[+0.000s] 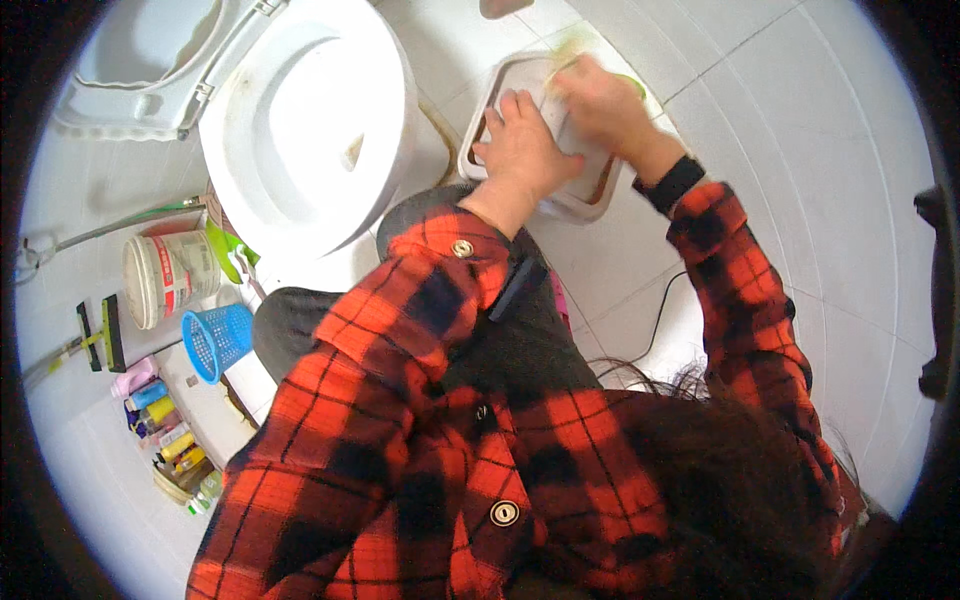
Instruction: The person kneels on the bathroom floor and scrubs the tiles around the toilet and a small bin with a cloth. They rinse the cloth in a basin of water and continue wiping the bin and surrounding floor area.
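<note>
A pale rectangular plastic bin-like container [592, 213] with brown marks along its recessed rim stands on the floor beside the toilet. My left hand [523, 142] lies palm down on its top, fingers spread, grasping nothing. Over the far right part of the top is my right hand [604, 105], blurred by motion, its fingers curled around a small green object [636, 84]. Most of that object is hidden by the hand, so its kind is unclear; a yellowish-green blur shows beyond the fingers.
To the left is a white toilet bowl [397, 112] with its seat raised. Along the wall stand a white bucket [169, 274], a blue perforated basket [225, 337], a squeegee [112, 334] and several bottles [176, 442]. A black cable [660, 315] crosses the tiled floor at right.
</note>
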The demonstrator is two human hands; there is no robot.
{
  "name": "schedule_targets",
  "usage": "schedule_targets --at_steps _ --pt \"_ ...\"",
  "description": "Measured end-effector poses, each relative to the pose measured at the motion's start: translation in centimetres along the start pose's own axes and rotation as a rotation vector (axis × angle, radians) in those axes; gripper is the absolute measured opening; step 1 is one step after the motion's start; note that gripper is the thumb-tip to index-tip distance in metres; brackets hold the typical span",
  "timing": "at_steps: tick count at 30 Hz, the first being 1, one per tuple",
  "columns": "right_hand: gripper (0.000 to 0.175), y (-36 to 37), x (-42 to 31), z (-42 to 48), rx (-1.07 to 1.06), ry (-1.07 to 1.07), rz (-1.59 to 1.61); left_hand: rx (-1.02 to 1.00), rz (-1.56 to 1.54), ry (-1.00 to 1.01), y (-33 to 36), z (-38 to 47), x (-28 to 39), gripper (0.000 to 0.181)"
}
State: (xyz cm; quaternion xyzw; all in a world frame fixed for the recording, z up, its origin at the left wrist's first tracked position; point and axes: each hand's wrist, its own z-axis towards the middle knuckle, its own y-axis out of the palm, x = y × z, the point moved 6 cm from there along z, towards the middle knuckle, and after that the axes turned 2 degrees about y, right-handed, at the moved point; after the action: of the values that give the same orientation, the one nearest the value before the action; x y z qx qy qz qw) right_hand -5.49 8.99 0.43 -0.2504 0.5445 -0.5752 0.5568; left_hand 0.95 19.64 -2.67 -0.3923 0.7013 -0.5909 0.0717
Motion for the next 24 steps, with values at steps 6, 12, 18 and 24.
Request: schedule_targets --at_steps 6,12,18,24 --pt "0.022 1.8 2.3 -2.5 0.018 0.211 -0.103 0.023 -0.017 0.01 -0.2 0.0 0.0 0.115" --pt "0.022 3.1 1.4 -1.2 0.104 -0.155 0.05 0.01 -0.001 0.017 -0.1 -0.4 -0.1 0.116" --pt "0.021 2.0 0.5 -1.7 0.063 -0.094 0.048 0.018 -0.024 0.001 -0.2 -0.1 -0.3 0.117" --pt "0.02 -0.5 3.6 -2.2 0.268 0.352 0.028 -0.003 -0.031 0.011 0.1 0.1 -0.2 0.109"
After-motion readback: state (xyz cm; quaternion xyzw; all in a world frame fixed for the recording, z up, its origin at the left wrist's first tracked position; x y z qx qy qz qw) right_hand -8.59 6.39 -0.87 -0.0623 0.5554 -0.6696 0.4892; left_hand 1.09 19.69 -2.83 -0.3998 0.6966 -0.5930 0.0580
